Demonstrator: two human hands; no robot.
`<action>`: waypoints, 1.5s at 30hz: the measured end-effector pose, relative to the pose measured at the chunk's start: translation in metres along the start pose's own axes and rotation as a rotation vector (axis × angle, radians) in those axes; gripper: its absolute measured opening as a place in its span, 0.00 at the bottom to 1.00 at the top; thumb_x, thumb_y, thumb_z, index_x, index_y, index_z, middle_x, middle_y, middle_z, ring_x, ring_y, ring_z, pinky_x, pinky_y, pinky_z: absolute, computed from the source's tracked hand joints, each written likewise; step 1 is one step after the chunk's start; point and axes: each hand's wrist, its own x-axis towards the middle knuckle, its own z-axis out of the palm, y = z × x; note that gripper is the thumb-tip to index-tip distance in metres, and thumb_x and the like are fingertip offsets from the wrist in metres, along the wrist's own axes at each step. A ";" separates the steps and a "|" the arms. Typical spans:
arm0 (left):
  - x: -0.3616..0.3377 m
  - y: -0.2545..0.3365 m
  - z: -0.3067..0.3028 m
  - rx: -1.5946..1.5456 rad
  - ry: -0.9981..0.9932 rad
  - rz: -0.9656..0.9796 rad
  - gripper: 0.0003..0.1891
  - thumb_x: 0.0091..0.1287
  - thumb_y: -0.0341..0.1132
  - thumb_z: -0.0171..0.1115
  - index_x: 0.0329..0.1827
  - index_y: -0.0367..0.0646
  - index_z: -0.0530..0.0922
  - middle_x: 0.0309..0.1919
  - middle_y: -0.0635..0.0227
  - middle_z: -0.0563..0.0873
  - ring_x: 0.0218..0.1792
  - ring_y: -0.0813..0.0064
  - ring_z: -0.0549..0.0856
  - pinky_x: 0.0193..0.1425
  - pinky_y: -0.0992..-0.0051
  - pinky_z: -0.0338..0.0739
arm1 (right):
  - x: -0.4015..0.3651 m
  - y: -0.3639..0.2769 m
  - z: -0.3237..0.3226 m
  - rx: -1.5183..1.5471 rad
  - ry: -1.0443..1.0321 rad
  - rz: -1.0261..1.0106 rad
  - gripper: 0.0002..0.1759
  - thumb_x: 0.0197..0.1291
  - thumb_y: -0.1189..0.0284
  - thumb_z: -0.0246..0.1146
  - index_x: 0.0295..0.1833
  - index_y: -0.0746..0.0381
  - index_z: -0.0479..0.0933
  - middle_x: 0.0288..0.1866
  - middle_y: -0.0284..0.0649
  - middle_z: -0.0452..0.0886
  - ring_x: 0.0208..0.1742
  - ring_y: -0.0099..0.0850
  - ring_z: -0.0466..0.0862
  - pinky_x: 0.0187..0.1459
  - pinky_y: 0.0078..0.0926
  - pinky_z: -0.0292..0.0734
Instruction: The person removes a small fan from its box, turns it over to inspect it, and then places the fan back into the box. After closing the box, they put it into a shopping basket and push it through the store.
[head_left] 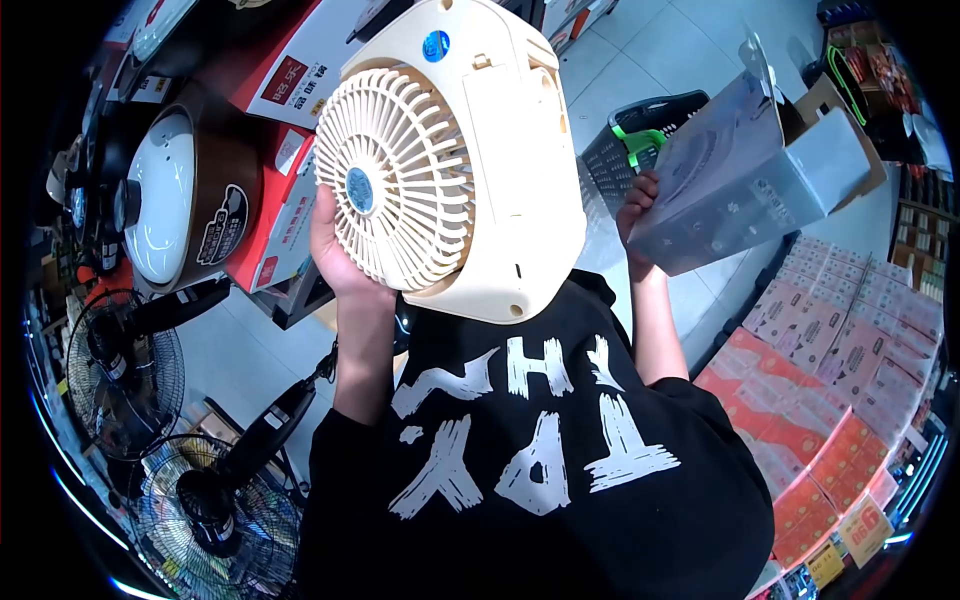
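A cream-coloured box fan [510, 170] with a round slatted grille and a blue centre label is held up in front of the chest. My left hand [345, 255] grips it at the lower left of the grille, the thumb along the edge and the other fingers hidden behind it. On the right, my right hand [640, 215] holds a grey-blue cardboard box [730, 200] by its left side. The box is tilted, and its flaps stand open at the upper right. The fan and the box are apart.
A black basket [600, 165] with a green handle is on the tiled floor behind the box. At left are a brown pot [215, 190] with a white lid, red boxes [285, 200] and black fans [215, 500]. Stacked pink packages [810, 320] lie at right.
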 end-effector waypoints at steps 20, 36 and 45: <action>0.005 -0.029 -0.042 0.033 -0.141 -0.231 0.33 0.64 0.46 0.60 0.67 0.33 0.66 0.61 0.50 0.77 0.58 0.55 0.79 0.64 0.56 0.73 | 0.051 0.027 0.057 -0.515 0.030 0.019 0.10 0.70 0.62 0.53 0.44 0.56 0.75 0.53 0.44 0.81 0.59 0.42 0.78 0.68 0.45 0.64; 0.017 -0.034 -0.098 0.048 -0.379 -0.254 0.34 0.61 0.42 0.60 0.67 0.29 0.65 0.61 0.49 0.77 0.59 0.56 0.79 0.66 0.60 0.72 | 0.061 0.043 0.063 -0.477 0.050 0.151 0.23 0.66 0.57 0.57 0.54 0.65 0.73 0.60 0.54 0.75 0.66 0.46 0.72 0.69 0.44 0.62; 0.007 -0.037 -0.075 0.027 -0.046 -0.369 0.27 0.67 0.42 0.56 0.66 0.34 0.67 0.57 0.53 0.79 0.56 0.60 0.81 0.64 0.61 0.74 | 0.049 0.042 0.048 -0.536 0.241 0.110 0.26 0.66 0.55 0.57 0.58 0.66 0.72 0.61 0.54 0.74 0.66 0.47 0.72 0.69 0.45 0.63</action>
